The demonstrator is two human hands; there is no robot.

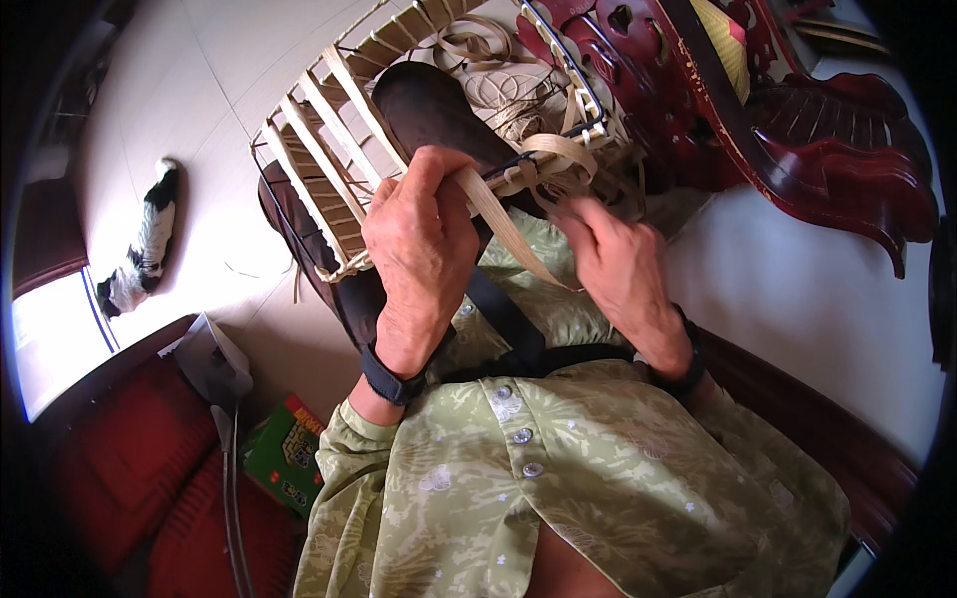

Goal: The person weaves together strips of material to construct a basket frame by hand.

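My left hand (424, 234) is closed with thumb and finger pinching a flat beige woven strip (508, 234). The strip slants down from this grip, its lower end close beside my right hand (620, 267). The fingers of my right hand are curled together and blurred; what they hold, if anything, is hidden. Just beyond, a second length of beige strip (563, 148) curls over the near side of a dark wire basket frame (339, 125). Beige strips wrap this frame and cross it, and it rests on my lap around my dark-trousered knee (434, 105).
Loose beige cord (513, 95) lies tangled inside the frame. A carved dark-red wooden chair (758, 130) stands at the right. On the far left, a black-and-white animal (145, 239) is on the tiled floor (224, 60). A green package (284, 458) lies at the lower left.
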